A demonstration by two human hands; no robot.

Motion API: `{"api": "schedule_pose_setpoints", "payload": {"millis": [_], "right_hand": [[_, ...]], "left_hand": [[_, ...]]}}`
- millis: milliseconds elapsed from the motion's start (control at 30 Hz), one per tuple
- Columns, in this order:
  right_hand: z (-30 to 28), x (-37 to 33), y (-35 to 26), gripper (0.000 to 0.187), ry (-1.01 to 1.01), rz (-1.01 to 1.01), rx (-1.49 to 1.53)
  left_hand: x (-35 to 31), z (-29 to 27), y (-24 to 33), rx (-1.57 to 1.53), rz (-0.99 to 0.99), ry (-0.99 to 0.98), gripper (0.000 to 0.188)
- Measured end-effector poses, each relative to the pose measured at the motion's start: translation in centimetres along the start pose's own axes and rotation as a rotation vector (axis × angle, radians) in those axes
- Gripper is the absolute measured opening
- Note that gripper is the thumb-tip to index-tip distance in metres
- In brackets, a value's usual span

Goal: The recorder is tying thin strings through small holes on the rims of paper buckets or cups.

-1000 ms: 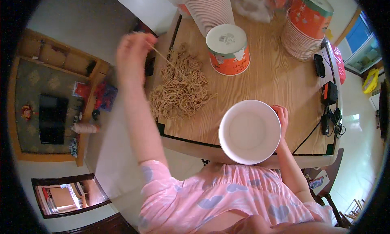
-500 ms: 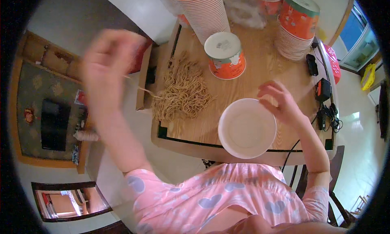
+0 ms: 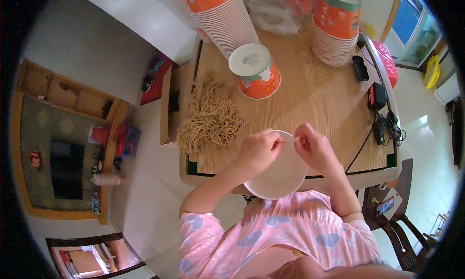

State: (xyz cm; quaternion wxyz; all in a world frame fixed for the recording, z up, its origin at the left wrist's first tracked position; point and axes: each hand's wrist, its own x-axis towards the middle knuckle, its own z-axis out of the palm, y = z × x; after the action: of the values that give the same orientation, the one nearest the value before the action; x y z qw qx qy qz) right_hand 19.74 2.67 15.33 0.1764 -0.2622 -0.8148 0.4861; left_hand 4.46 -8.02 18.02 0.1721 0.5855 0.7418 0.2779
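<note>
Though what the left hand (image 3: 261,149) and right hand (image 3: 316,149) pinch over the bowl (image 3: 280,176) is unclear, string (image 3: 210,120) lies leftward, by the table's (image 3: 315,97) left edge.

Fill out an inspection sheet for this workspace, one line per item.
Surface: wood-grain table.
Work items: open white tub at the near edge; tangled pile of tan strands at left; upturned orange-and-green tub behind.
Clutter: tall tub stack, right-hand tub stack.
Hands: left hand and right hand at the white tub's far rim, fingers curled; anything pinched is too small to tell.
Cables: black cable running to the near edge.
Surroundings: dark chair at right, television at left.
</note>
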Motion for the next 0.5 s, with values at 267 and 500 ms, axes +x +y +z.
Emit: {"api": "schedule_pose_setpoints", "payload": {"millis": [267,500], "right_hand": [[1.0,-1.0,1.1,0.021,0.113,-0.013,0.109],[1.4,-1.2,1.0,0.02,0.093,0.031,0.169]], "left_hand": [[0.3,1.4,-0.9,0.131,-0.026,0.0,0.007],[0.4,1.9,-0.9,0.154,-0.006,0.027,0.008]]}}
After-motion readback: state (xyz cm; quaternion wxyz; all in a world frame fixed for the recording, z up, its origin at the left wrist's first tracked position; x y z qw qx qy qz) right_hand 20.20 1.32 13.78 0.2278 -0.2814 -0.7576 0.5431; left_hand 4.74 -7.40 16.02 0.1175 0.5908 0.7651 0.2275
